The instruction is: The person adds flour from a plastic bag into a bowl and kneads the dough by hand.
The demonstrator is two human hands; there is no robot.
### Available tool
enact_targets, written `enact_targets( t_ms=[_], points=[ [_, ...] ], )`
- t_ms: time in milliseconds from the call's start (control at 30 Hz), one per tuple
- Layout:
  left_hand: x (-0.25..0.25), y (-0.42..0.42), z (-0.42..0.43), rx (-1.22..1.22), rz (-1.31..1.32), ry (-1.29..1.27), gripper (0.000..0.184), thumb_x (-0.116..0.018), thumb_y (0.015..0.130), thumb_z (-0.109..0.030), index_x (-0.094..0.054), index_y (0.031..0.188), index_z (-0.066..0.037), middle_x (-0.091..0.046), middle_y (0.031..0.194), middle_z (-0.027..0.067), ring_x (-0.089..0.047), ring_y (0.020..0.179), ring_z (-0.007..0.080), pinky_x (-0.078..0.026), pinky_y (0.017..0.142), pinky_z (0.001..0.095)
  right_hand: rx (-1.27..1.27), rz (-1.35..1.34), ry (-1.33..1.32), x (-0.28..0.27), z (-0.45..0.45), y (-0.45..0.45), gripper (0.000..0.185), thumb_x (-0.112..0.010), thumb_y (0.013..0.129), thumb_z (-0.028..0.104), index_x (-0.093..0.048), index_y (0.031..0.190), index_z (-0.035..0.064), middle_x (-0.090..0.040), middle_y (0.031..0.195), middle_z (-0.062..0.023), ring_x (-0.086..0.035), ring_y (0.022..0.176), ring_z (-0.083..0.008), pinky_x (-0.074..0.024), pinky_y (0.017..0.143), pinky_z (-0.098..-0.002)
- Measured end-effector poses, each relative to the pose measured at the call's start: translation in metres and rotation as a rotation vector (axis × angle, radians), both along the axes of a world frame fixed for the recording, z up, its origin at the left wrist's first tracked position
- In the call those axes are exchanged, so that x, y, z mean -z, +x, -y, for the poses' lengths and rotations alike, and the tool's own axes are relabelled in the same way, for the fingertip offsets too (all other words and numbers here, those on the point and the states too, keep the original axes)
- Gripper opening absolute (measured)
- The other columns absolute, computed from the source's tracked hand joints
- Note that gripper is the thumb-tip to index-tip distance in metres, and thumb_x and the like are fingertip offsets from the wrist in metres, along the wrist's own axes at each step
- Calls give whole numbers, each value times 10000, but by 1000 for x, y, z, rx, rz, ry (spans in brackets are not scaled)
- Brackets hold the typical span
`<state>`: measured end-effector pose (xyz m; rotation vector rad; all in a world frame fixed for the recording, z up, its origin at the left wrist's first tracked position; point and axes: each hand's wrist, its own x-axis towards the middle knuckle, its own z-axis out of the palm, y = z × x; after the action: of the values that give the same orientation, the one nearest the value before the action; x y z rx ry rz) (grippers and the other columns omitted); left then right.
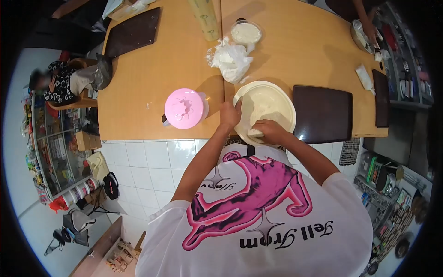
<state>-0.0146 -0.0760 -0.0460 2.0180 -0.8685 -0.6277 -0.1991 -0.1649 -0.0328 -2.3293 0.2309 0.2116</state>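
A large cream bowl [290, 102] sits at the table's near edge, in front of my body. My left hand [230, 113] grips its left rim, thumb toward the inside. Inside the bowl's near side, my right hand [270, 131] is closed round a pale lump of dough [254, 133]. More pale, floury mixture [263, 107] coats the bowl's bottom. To the left of the bowl stands a pitcher with a pink lid [183, 109]. Beyond the bowl lies an opened plastic bag of white flour [232, 62], and behind that a tub of white powder [246, 33].
A dark brown tray [322, 114] lies right of the bowl, with another tray [133, 32] at far left. A co-worker's hand [369, 34] reaches into a metal bowl at far right. Another person [64, 83] sits at left. A patterned roll [203, 18] lies at the back.
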Motion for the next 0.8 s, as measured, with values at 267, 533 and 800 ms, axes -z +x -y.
enact_targets(
  t_ms=[267, 533, 800],
  points=[
    [7, 7, -1, 45, -1, 30, 337, -603, 891, -196, -605, 1086, 78, -644, 850, 305, -635, 803, 463, -503, 732, 495, -61, 50, -45, -10, 2, -4, 344, -705, 674, 74, -648, 1013, 80, -624, 986, -95, -594, 971, -311, -491, 835, -406],
    [3, 6, 0, 33, 24, 36, 276, -593, 901, -193, -616, 990, 67, -639, 827, 301, -636, 799, 454, -497, 711, 493, 215, 110, -75, -16, -6, 29, 348, -684, 684, 93, -647, 1030, 91, -631, 998, -98, -589, 1005, -302, -494, 861, -400],
    [-15, 4, -2, 57, 40, -34, 296, -552, 936, -214, -592, 1037, 62, -642, 818, 295, -634, 782, 463, -501, 693, 485, 504, 30, -50, -6, -18, 49, 369, -705, 681, 96, -635, 1037, 32, -612, 1031, -157, -598, 982, -348, -491, 845, -423]
  ],
)
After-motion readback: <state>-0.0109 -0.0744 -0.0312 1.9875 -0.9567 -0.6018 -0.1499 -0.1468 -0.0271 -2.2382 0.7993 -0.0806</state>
